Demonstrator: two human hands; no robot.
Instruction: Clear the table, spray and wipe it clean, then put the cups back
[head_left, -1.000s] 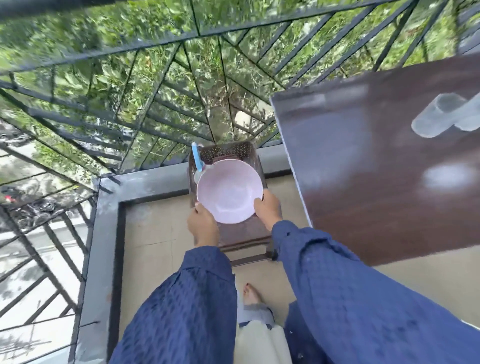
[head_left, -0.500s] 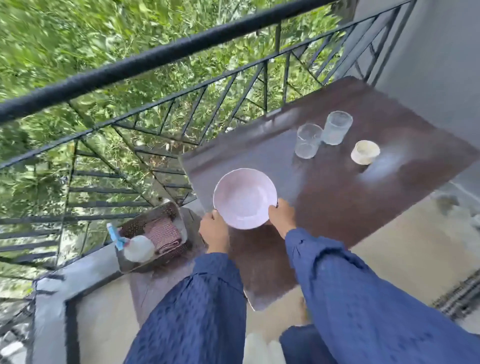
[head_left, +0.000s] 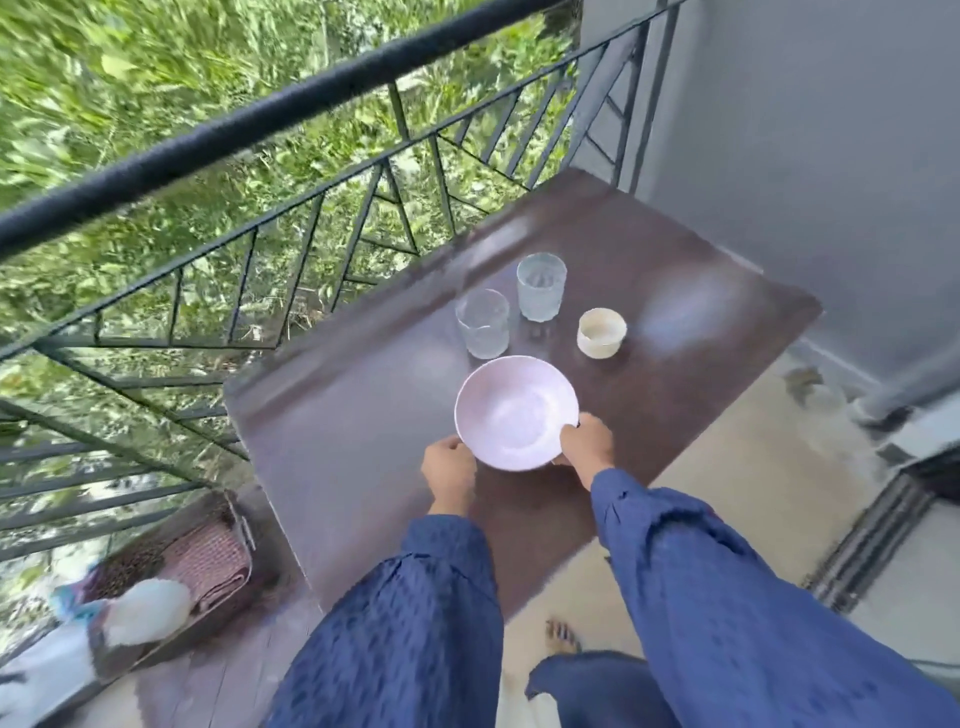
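A pale pink bowl (head_left: 517, 410) is over the dark brown table (head_left: 353, 415), near its middle. My left hand (head_left: 449, 467) grips the bowl's near-left rim and my right hand (head_left: 587, 444) grips its near-right rim. Whether the bowl rests on the table or hovers just above it, I cannot tell. Beyond the bowl stand two clear ribbed glasses (head_left: 483, 323) (head_left: 541, 286). To their right sits a small cream cup (head_left: 601, 332).
At lower left a low stool carries a tray (head_left: 171, 631) with a folded pink cloth (head_left: 213, 561) and a white spray bottle (head_left: 143, 610). A black metal railing (head_left: 249, 130) runs behind the table. A grey wall (head_left: 805, 156) stands on the right.
Both hands carried the pink bowl from the stool at the left over to the table and further onto it. The view swung right, bringing the glasses and cream cup into sight.
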